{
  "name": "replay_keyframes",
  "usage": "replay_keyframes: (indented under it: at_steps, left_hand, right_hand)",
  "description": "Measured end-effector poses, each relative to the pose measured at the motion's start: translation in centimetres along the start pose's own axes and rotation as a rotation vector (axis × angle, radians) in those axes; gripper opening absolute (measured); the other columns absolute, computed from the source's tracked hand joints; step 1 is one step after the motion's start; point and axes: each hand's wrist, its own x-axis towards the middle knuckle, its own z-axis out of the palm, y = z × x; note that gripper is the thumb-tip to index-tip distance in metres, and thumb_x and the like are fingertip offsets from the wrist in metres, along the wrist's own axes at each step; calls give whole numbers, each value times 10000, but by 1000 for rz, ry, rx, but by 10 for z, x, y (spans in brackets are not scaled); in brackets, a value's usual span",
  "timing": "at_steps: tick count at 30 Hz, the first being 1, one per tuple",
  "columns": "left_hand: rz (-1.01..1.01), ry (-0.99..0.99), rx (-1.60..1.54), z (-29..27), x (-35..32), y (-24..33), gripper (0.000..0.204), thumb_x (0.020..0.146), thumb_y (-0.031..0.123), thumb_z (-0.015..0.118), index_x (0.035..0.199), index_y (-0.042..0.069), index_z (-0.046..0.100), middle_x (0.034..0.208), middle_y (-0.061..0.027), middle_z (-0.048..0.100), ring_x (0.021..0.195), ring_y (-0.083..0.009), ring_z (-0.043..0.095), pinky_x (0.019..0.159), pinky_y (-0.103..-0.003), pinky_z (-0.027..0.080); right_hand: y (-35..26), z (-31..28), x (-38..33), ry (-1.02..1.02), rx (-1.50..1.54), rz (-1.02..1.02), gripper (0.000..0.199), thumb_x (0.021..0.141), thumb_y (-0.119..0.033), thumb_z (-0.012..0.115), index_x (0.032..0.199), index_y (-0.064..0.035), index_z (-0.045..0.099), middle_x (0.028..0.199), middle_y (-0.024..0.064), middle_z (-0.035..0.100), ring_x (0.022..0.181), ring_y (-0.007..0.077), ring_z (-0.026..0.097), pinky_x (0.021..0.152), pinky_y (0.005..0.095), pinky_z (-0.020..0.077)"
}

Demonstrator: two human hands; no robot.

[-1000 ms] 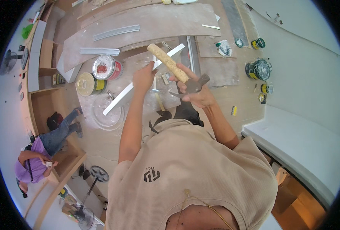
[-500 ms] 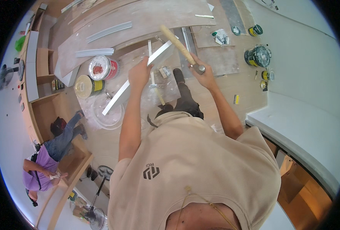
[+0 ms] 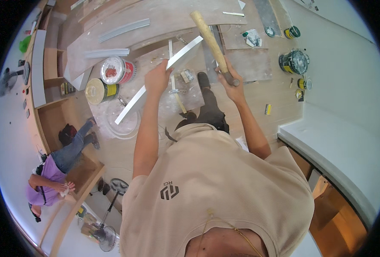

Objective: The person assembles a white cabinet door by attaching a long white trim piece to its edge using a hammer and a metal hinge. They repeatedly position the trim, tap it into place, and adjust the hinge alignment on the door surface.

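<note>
My left hand (image 3: 157,79) is closed around the middle of a long white strip (image 3: 185,52), which slants from near my body up to the far right. In my right hand (image 3: 233,88) is a hammer (image 3: 209,37), gripped close to its metal head. Its pale wooden handle points away from me, and the handle's end reaches a little past the strip's far tip. Hammer and strip appear apart. Some of my right fingers are hidden behind the hammer.
Dusty boards (image 3: 168,23) with grey metal profiles (image 3: 124,30) lie ahead. On the left stand a white-and-red bucket (image 3: 118,70) and a yellow-labelled bucket (image 3: 96,92). A dark green bucket (image 3: 293,62) is at right. A person in purple (image 3: 48,180) sits lower left, beside a fan (image 3: 106,236).
The hammer has turned more upright and moved slightly right with my right hand. The left hand keeps its grip on the strip. The seated person's hands have shifted.
</note>
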Motion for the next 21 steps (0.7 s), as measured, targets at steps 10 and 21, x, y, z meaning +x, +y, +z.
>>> replay_keyframes:
  at_steps: [10, 21]
  left_hand:
    - [18, 24, -23, -4, -2, -6, 405, 935, 334, 677, 1290, 169, 574, 1047, -164, 731, 916, -386, 705, 762, -516, 540]
    - [-43, -2, 66, -20, -79, -70, 469, 895, 247, 717, 1337, 172, 580, 1113, -121, 701, 1017, -356, 649, 850, -485, 524]
  right_hand:
    - [13, -3, -7, -12, -54, 61, 708, 907, 38, 646, 1564, -135, 444, 1191, 42, 707, 952, 87, 621, 850, 238, 511]
    - [15, -4, -4, -77, -170, 76, 700, 871, 48, 668, 1533, -44, 463, 1402, 101, 624, 1243, 182, 593, 1086, 326, 430]
